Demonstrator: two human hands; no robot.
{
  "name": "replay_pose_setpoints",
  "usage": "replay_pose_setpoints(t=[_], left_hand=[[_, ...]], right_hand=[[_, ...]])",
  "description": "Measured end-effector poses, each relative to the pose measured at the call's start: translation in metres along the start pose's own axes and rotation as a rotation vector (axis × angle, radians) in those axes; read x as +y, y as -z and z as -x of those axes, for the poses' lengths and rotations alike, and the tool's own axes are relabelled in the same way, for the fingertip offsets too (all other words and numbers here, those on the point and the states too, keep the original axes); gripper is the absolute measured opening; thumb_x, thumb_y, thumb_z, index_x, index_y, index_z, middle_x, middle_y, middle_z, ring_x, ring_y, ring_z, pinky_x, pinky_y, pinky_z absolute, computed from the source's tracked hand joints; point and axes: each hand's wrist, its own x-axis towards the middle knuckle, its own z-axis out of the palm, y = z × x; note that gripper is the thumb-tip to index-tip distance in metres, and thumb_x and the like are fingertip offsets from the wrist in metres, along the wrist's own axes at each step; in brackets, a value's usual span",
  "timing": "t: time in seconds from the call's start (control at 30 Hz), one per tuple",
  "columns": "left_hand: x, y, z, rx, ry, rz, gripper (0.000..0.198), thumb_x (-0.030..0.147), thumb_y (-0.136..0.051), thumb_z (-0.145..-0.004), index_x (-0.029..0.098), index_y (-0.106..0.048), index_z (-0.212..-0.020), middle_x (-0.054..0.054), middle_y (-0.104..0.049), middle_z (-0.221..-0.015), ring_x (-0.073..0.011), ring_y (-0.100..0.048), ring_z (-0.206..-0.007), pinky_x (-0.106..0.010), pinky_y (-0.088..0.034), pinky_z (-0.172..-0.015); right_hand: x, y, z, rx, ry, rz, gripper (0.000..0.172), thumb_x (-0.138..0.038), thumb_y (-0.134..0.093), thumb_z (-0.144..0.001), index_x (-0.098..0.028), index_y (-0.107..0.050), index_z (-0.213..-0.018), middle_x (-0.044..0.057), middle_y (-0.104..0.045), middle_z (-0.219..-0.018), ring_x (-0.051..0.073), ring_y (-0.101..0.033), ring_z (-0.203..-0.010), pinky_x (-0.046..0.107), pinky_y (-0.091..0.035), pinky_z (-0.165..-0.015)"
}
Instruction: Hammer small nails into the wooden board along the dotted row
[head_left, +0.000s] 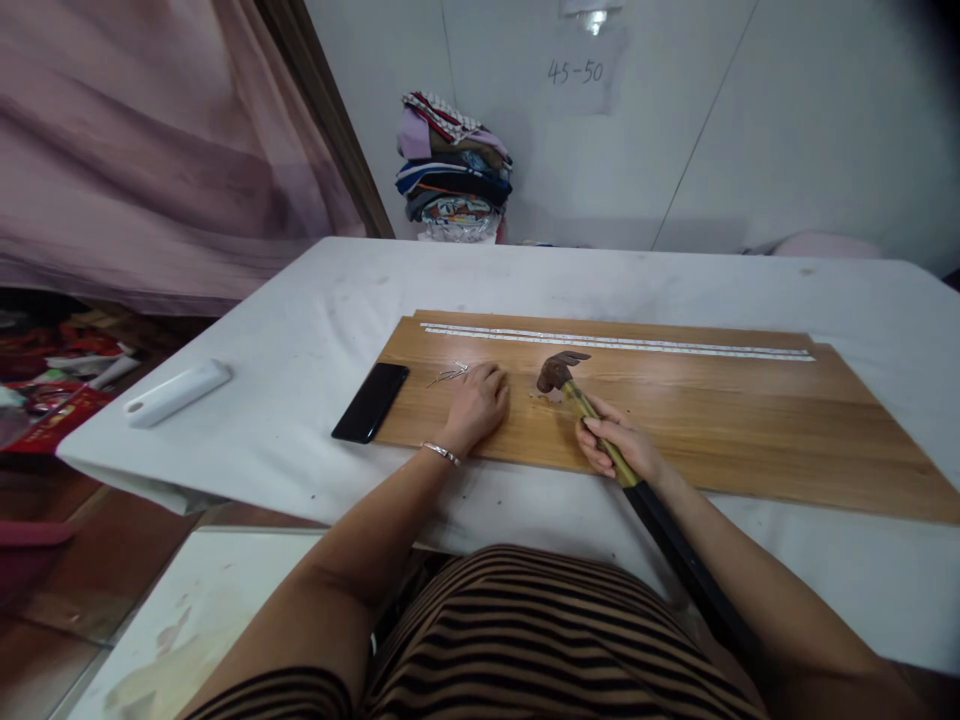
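My right hand (pixel 611 437) is closed round a claw hammer (pixel 619 462), gripping its yellowish upper shaft. The rusty hammer head (pixel 556 372) is over the board, its claw pointing right, and the black lower handle runs back under my forearm. My left hand (pixel 478 400) rests on the wooden board (pixel 720 420) with its fingers curled together; their tips are hidden, so what they hold, if anything, does not show. Beside those fingers lies a small heap of thin metal nails (pixel 448 374). Tiny bits lie on the wood near the hammer head.
Two white printed strips (pixel 615 342) run along the board's far part. A black phone (pixel 370 402) overlaps its left end. On the white-covered table (pixel 270 350) lies a white handle-like object (pixel 178 393). Folded clothes (pixel 454 170) are stacked by the wall; a pink curtain (pixel 165 140) hangs left.
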Motion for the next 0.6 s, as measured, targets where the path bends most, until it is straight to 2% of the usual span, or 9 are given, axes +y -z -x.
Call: replay_pose_setpoints(t=[0.6], left_hand=[[0.000,0.000,0.000,0.000,0.009,-0.003,0.024,0.024,-0.050,-0.095,0.018,-0.069,-0.108,-0.012,-0.064,-0.127,-0.0265,-0.055,-0.122,-0.043,-0.042,-0.108]], right_hand=[[0.010,0.005,-0.004,0.001,-0.028,0.013,0.073,-0.035,-0.066,-0.086,-0.027,-0.036,-0.152,-0.008,-0.051,-0.066,0.005,-0.037,-0.037,0.018,-0.029,-0.030]])
